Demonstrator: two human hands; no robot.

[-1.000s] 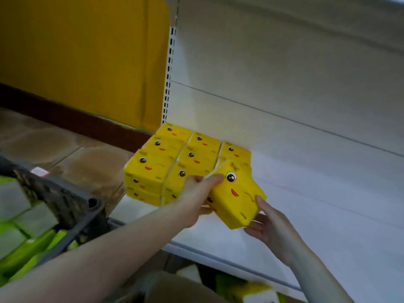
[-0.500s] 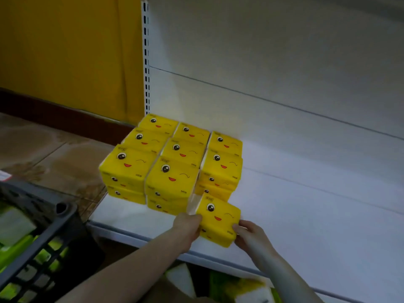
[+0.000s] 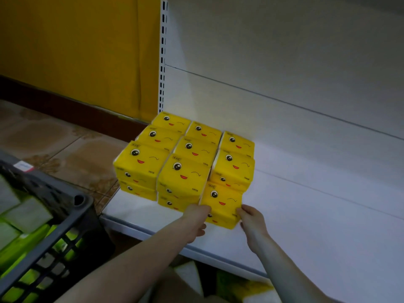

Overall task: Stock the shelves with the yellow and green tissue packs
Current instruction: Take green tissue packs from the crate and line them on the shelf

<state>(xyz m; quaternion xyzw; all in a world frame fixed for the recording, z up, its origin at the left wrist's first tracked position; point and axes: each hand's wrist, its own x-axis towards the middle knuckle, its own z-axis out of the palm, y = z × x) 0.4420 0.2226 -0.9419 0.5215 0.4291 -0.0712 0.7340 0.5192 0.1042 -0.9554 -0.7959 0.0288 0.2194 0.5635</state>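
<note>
Our left hand [image 3: 196, 217]: curled against the near left side of the front yellow pack [image 3: 222, 204], gripping it; we see mostly the back of the hand
Our right hand [image 3: 251, 218]: fingers bent round the same pack's near right corner, gripping it too
Front yellow pack: we hold it between both hands on the white shelf [image 3: 317, 226], smiling-face print up, at the near end of the right column; it touches the packs behind it and to its left and sits lower than they do
Yellow stack [image 3: 181, 154]: three columns of matching packs at the shelf's left end, seemingly two high, running back to the white back panel [image 3: 284, 62]
Slotted upright [image 3: 162, 62]: rises just behind the stack's far left corner
Green packs [image 3: 26, 241]: we see them blurred inside the black crate [image 3: 63, 200] at lower left, apart from the shelf
Around us: a yellow wall [image 3: 76, 51] left of the upright, brown floor tiles [image 3: 65, 145] between crate and wall
Under the shelf edge: packaging too blurred for us to name
</note>
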